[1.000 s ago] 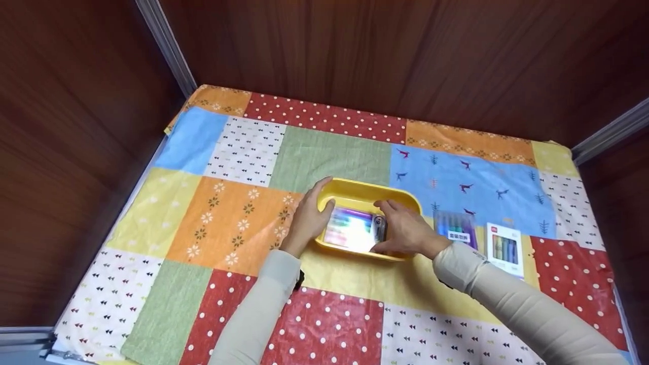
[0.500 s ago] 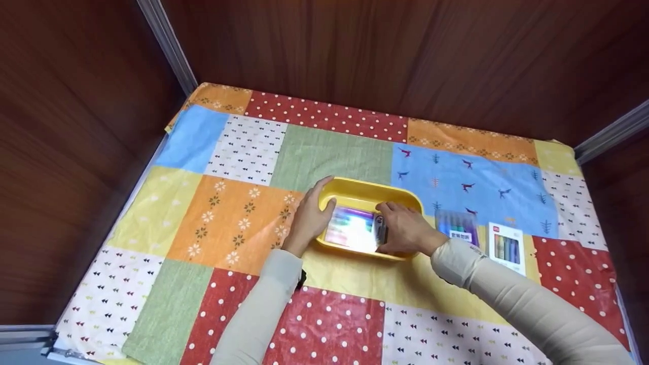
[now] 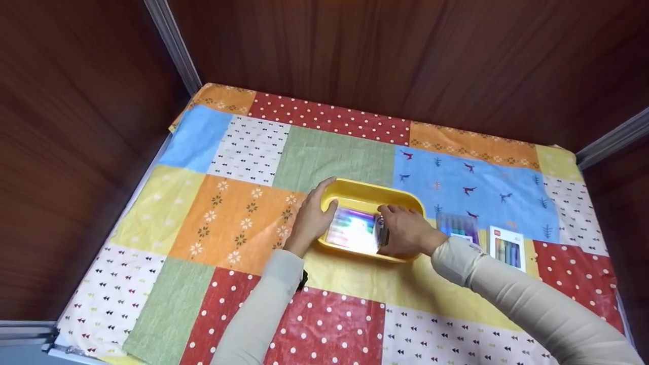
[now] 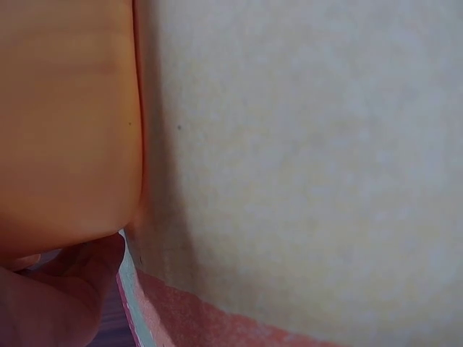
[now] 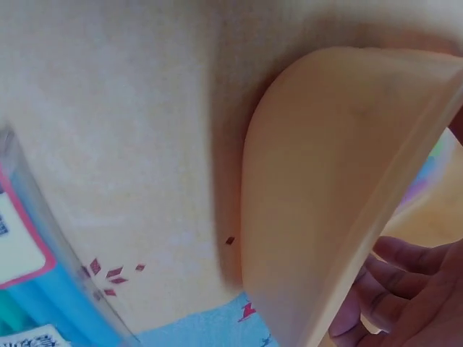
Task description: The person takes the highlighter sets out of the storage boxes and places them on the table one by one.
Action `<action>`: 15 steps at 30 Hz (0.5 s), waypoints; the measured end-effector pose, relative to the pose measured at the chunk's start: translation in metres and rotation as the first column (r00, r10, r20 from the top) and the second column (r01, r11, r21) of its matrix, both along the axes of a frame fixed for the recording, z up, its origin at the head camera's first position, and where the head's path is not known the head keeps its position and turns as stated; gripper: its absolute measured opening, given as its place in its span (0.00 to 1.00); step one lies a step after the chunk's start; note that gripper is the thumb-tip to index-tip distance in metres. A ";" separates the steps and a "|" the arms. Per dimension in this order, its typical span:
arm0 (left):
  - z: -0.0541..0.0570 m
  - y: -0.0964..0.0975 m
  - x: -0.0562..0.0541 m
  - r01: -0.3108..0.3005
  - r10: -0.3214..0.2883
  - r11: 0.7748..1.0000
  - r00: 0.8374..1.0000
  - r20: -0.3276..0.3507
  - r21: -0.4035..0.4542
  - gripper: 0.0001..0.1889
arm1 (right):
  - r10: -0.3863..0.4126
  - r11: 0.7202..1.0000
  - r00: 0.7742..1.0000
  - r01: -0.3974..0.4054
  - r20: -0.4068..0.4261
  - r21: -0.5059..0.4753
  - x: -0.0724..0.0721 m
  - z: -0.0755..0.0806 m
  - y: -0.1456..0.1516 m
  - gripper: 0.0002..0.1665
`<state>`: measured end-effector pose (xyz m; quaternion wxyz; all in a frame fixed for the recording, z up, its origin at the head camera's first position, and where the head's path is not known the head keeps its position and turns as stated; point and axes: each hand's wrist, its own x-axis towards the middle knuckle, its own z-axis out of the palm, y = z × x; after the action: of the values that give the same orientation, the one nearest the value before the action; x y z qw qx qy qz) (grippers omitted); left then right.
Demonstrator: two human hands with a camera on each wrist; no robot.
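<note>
A yellow plastic basin (image 3: 366,191) stands on the patchwork cloth. My left hand (image 3: 310,223) grips its left end, thumb over the rim, fingers along the outside; in the left wrist view, a fingertip shows at the corner of the basin (image 4: 65,130). Inside lies a flat pack of coloured pens (image 3: 350,228) with bright glare on its front and a dark strip at its right end. Reaching in from the right, my right hand (image 3: 408,230) holds that dark end between thumb and fingers. The right wrist view shows curled fingers (image 5: 405,285) just over the rim.
Right of the basin, partly behind the right sleeve, lies a clear case of pens (image 3: 459,225). Beside it is a white windowed box of coloured pens (image 3: 507,248). Brown wood-grain panels (image 3: 304,56) enclose the table at the back and sides.
My right thumb and fingers have drawn in a little around the pen pack's dark end. The left hand keeps its grip, and the basin stays in place.
</note>
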<state>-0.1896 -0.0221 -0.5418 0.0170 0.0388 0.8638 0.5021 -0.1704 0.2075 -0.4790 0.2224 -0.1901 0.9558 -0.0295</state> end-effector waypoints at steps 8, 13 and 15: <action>0.000 0.000 -0.002 -0.002 0.002 1.000 1.000 -0.012 0.000 0.29 | -0.001 1.000 1.000 0.001 -0.016 -0.003 0.003 0.001 0.001 0.57; -0.001 0.000 -0.001 -0.005 0.005 1.000 1.000 -0.009 -0.004 0.30 | -0.012 1.000 1.000 0.012 -0.001 0.011 0.003 0.002 0.001 0.57; -0.001 0.001 -0.001 -0.001 0.001 1.000 1.000 -0.015 -0.005 0.30 | -0.009 1.000 1.000 0.009 0.000 0.018 0.004 0.002 0.000 0.55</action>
<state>-0.1907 -0.0212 -0.5425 0.0105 0.0421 0.8650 0.4998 -0.1665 0.2078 -0.4771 0.2240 -0.1837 0.9569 -0.0217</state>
